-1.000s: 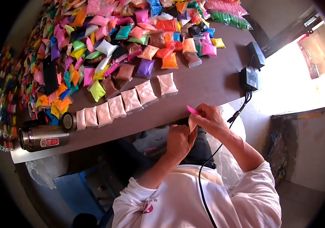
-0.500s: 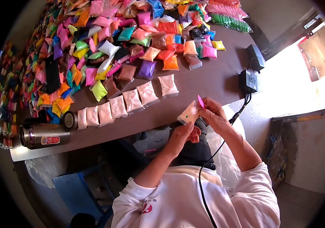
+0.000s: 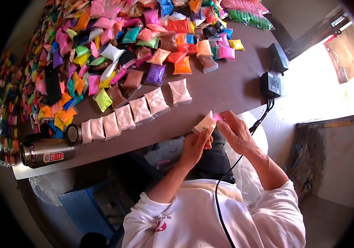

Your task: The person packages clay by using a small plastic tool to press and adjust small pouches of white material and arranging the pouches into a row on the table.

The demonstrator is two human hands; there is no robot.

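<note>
My left hand (image 3: 196, 148) is closed around the lower end of a small clear packet filled with pale peach material (image 3: 206, 123), held just off the table's front edge. A small green spot shows on the packet near my thumb. At the packet's upper right end, my right hand (image 3: 235, 131) pinches a thin bright pink piece (image 3: 216, 117), smeared by motion. Whether the pink piece touches the packet I cannot tell. A row of similar pale peach packets (image 3: 124, 117) lies on the table to the left, with one peach packet (image 3: 179, 91) set slightly apart.
Many coloured packets (image 3: 156, 74) are heaped across the far left of the table (image 3: 226, 91). A steel flask (image 3: 48, 152) lies at the left edge beside its round lid (image 3: 73, 133). A black box with cables (image 3: 270, 85) stands at right; one cable (image 3: 222, 206) runs down my front.
My right fingers have shifted slightly, and the pink piece, upright before, is now blurred and lower against the packet. My left thumb has moved up over the packet's face.
</note>
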